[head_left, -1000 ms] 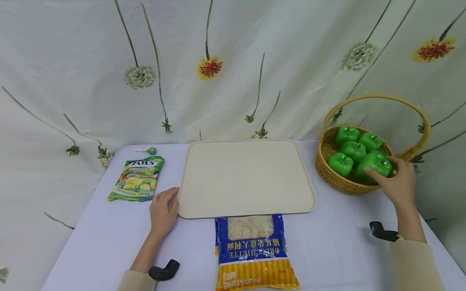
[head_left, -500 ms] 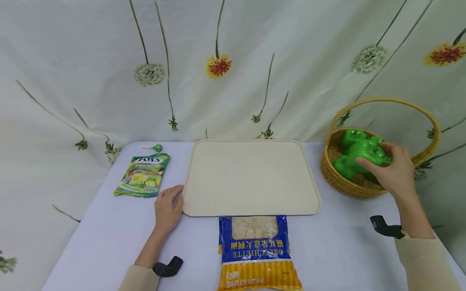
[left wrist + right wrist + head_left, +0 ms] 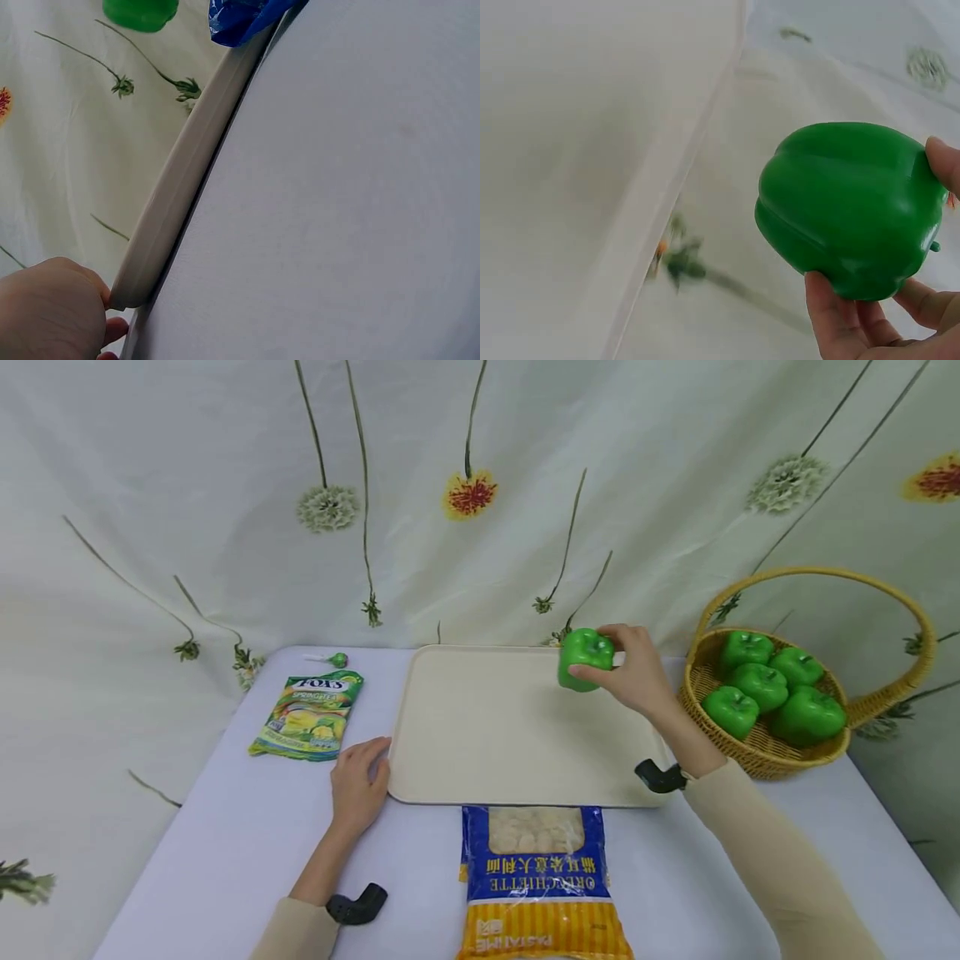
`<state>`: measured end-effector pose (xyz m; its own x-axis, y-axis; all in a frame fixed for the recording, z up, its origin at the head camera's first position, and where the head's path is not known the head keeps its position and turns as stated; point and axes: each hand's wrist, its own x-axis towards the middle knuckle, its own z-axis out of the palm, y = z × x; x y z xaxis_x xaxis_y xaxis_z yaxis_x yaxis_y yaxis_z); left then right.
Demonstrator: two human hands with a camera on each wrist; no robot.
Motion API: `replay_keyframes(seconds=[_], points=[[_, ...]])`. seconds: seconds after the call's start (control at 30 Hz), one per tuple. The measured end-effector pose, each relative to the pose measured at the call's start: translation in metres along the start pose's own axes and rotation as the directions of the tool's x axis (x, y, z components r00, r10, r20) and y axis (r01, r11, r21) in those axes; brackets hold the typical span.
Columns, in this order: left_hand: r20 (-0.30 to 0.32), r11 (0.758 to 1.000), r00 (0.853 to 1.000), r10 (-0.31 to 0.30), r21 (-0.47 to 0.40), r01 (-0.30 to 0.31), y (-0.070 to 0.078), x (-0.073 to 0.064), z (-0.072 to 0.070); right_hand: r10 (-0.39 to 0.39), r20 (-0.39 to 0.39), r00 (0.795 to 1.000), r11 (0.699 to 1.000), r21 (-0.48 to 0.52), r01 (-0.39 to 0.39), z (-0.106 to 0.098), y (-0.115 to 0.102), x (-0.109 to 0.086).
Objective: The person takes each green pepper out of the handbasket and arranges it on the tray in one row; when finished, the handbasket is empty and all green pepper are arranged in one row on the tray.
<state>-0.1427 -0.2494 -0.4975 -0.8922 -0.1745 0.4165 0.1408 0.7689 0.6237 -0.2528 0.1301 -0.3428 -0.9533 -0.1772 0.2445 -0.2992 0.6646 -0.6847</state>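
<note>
Green bell pepper (image 3: 581,658), one: I see it raised over the cream tray (image 3: 480,727), pinched by the fingers of the right hand (image 3: 636,670). Left hand (image 3: 360,787): fingers relaxed, touching the tray's left edge.

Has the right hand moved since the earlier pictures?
Yes. Against the tray in the head view, the right hand has moved left, away from the basket, carrying a green pepper.
</note>
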Motion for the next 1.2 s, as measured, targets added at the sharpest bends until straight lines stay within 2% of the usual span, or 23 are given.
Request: replay_keyframes(seconds=[0.2,0.33,0.43,0.57,0.87,1.2], points=[[-0.025,1.0,0.999,0.021,-0.005,-0.021,0.001,0.0,0.001,-0.048,0.069,0.996,0.994,0.101,0.041,0.066,-0.049,0.039],[-0.009,1.0,1.0,0.013,-0.006,-0.013,0.003,-0.001,0.0,-0.064,0.115,0.991,0.99,0.129,0.049,0.107,-0.077,0.056],[0.0,1.0,1.0,-0.003,-0.009,0.003,0.003,-0.002,-0.001,-0.065,0.156,0.986,0.991,0.13,0.045,0.135,-0.093,0.065],[-0.016,1.0,1.0,0.008,-0.012,-0.008,0.004,-0.002,-0.002,-0.055,0.189,0.98,0.994,0.103,0.036,0.162,-0.105,0.075],[-0.01,1.0,1.0,-0.001,-0.008,0.001,0.003,-0.002,0.002,-0.015,0.212,0.977,0.999,0.035,0.007,0.197,-0.104,0.081],[0.009,1.0,1.0,-0.018,0.009,0.018,0.002,-0.001,0.0,-0.017,0.256,0.967,1.0,0.026,0.011,0.214,-0.101,0.074]])
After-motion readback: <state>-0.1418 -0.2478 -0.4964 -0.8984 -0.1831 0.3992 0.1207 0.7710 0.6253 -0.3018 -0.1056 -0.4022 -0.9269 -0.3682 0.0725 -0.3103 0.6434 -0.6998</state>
